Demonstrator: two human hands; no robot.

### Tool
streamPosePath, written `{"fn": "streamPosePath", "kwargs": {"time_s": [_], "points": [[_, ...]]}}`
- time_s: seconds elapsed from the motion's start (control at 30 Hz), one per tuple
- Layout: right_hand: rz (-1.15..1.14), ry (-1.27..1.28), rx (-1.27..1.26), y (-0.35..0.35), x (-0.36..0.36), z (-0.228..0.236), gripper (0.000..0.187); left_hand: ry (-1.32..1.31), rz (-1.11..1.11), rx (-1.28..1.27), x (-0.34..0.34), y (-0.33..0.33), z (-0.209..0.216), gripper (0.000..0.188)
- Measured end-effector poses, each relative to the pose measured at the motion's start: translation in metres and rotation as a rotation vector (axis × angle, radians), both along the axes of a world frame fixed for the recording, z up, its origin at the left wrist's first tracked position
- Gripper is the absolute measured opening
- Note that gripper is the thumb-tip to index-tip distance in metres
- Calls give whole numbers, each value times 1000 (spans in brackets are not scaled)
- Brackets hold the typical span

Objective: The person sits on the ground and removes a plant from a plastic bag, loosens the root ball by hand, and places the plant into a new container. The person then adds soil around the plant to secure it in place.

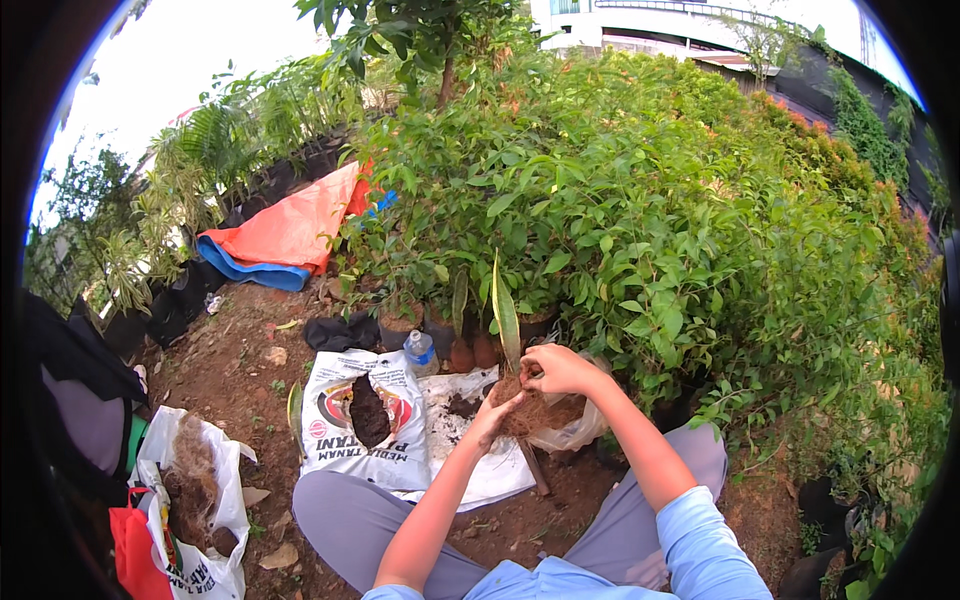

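Observation:
A snake plant (506,312) with a tall yellow-edged leaf stands upright in front of me, its base wrapped in a ball of brown coconut fibre (524,413). My left hand (494,415) cups this ball from the left, fingers against the fibre. On the upper right side, my right hand (560,371) has its fingers pinched together close to the leaf's base; what lies in the pinch is too small to make out. Just behind the ball, a clear plastic bag (582,432) holds more brown fibre.
Between my knees lie a white sack (335,440) of dark soil and a soil-stained white sheet (505,470). A water bottle (419,348) stands behind them. At left are another white sack (235,480) with fibre and a red bag (135,545). Dense shrubs (640,230) rise ahead.

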State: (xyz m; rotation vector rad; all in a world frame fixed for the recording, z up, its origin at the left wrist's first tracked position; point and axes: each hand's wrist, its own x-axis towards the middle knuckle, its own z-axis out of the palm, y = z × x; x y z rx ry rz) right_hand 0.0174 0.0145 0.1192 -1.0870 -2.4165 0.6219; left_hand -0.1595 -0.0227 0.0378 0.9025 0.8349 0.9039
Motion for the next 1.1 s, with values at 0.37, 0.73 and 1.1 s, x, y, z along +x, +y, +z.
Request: {"fn": "streamPosePath", "kwargs": {"time_s": [0.37,0.73,1.1], "points": [[-23,-63,63,-2,-10,2,17,-235,-45,-153,-14,8,-22,50],[-22,-6,44,-4,-8,4,14,63,63,-3,-2,-1,1,56],[-202,293,62,10,12,-8,11,42,8,12,-8,-3,9,58]]}}
